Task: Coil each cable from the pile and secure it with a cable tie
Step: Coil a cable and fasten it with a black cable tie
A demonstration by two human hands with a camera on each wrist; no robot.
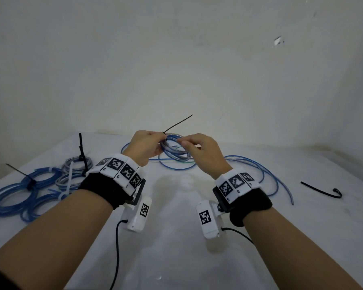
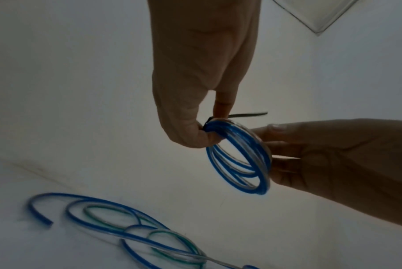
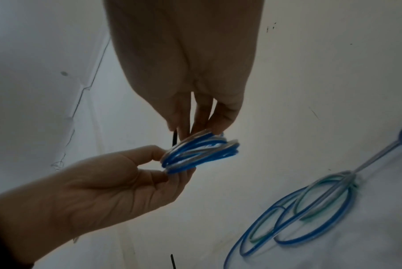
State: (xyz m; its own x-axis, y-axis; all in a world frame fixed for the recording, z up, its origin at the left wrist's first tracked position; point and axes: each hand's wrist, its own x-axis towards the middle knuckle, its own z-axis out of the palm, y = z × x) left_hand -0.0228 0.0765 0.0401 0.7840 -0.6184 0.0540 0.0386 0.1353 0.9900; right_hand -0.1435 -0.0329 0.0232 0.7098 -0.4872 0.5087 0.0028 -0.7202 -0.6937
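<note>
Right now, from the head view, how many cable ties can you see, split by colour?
Black cable ties: 4, one on the held coil, two on tied coils at left, one loose at right
White cable ties: 2, both at left
Total: 6

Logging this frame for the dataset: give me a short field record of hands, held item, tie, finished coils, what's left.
left hand: pinches the coil at the tie
right hand: fingertips hold the coil's other side
held coil: blue and clear loops, lifted off the table
black tie: wrapped round the coil, tail pointing up and right
tied coils: several, on the table to the left
loose cables: uncoiled, ahead and right
spare black tie: on the table, far right
</note>
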